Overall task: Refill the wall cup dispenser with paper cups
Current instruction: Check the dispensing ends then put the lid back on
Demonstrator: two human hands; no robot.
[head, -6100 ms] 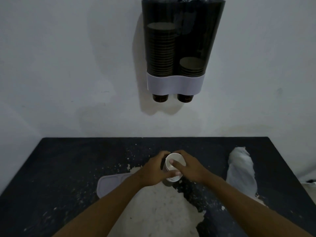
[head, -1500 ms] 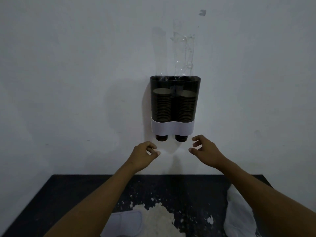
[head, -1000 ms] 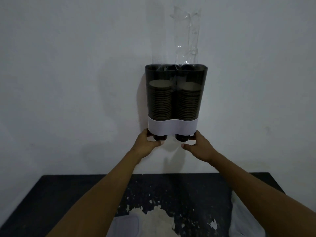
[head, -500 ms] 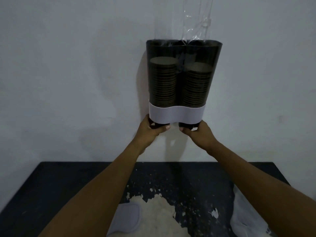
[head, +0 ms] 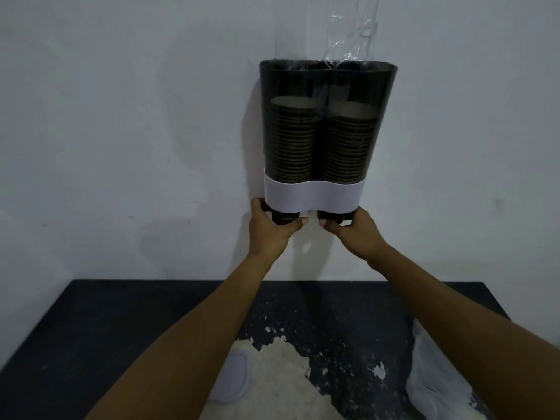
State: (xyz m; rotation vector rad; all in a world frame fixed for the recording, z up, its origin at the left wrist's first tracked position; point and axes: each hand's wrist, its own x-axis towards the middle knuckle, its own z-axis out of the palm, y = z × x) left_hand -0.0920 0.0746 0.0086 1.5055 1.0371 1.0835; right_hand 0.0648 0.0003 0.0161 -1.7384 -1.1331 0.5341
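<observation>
Black table (head: 91, 328), paint worn off in pale patch (head: 281, 380); white wall (head: 121, 116) behind.

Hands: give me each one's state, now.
Left hand: grips the left cup under the dispenser.
Right hand: grips the right cup.

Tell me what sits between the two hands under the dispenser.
Head view: only bare wall shows in the narrow gap between the left hand and right hand, each gripping a cup bottom below the dispenser.
</observation>
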